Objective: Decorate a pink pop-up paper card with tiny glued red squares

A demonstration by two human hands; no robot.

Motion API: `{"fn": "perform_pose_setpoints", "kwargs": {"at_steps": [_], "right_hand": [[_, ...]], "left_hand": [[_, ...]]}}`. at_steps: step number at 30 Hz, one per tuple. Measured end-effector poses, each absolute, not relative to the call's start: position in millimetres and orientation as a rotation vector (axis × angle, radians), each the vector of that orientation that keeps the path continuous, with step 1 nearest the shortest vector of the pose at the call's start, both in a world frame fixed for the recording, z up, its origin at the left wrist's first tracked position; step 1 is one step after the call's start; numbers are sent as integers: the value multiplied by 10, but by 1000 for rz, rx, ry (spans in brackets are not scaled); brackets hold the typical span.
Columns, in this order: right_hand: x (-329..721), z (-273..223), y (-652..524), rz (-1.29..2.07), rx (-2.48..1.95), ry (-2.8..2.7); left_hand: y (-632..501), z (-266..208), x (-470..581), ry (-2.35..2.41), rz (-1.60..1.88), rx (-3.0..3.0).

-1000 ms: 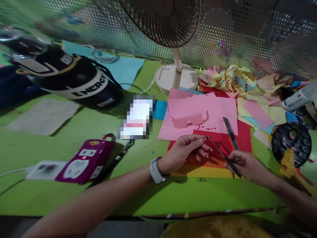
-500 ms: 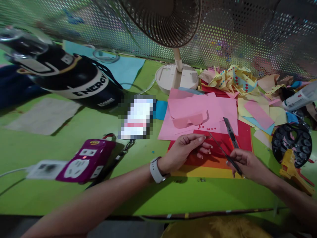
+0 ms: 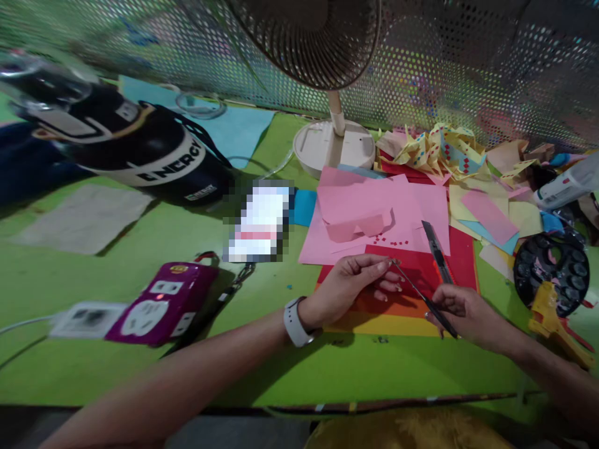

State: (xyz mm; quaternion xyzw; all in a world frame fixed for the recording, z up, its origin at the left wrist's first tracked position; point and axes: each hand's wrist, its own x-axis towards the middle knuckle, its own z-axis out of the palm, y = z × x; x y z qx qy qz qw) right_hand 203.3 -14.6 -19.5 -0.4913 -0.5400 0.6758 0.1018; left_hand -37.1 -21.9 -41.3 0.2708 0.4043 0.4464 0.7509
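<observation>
My right hand [image 3: 461, 312] grips scissors [image 3: 440, 315], seen nearly edge-on, with a black handle and thin metal blades. Their tip reaches the fingertips of my left hand [image 3: 362, 277]. Thumb and index finger of that hand are pinched together at a tiny piece too small to make out; its other fingers curl below. Both hands are over red paper [image 3: 393, 268], with orange and yellow sheets under it. A box cutter [image 3: 435, 249] lies just beyond my right hand, blade out. Tiny red paper bits [image 3: 392, 242] lie on pink paper [image 3: 349, 193].
Behind the papers stands a fan [image 3: 334, 146]. Paper scraps [image 3: 449, 156] heap at the back right, near a black palette [image 3: 552, 268] and a yellow glue gun [image 3: 556, 321]. Leftward are a phone [image 3: 259, 221], a purple power strip [image 3: 163, 302] and a large black bottle [image 3: 163, 156].
The scissors' tip has moved slightly left and down, up to my left fingertips. My right hand has lowered a little. My left hand has barely shifted.
</observation>
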Motion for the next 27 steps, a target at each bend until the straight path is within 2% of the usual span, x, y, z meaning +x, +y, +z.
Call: {"fn": "perform_pose_setpoints", "kwargs": {"at_steps": [27], "right_hand": [[2024,-214,-148,2020,-1413,-1578]], "left_hand": [[-217,-436,-375,879,981,612]]}}
